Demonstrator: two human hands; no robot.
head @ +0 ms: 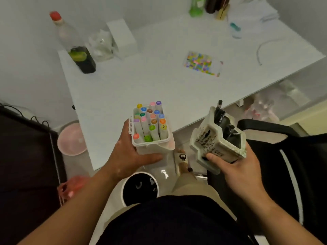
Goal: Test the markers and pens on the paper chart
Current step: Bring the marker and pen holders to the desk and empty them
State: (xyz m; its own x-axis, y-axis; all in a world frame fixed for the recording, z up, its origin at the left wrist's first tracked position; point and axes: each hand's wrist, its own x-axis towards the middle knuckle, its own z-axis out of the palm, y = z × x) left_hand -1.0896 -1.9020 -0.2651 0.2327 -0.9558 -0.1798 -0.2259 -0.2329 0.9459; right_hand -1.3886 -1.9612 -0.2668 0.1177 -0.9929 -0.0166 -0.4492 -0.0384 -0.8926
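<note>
From the head view, the left hand (127,154) grips a white plastic marker box (154,147) from its side and base, holding it over the near edge of the white bench (141,85). The markers (150,121) stand upright in it, coloured caps up. The right hand (235,172) clasps a cream ceramic pen holder (212,142), tilted, with dark pens (221,115) sticking out; it is off the bench edge, beside a black chair (283,156). The paper chart (203,63), covered in colour swatches, lies flat farther back on the bench, well apart from both hands. A red-capped bottle (74,45) stands at the far left corner.
</note>
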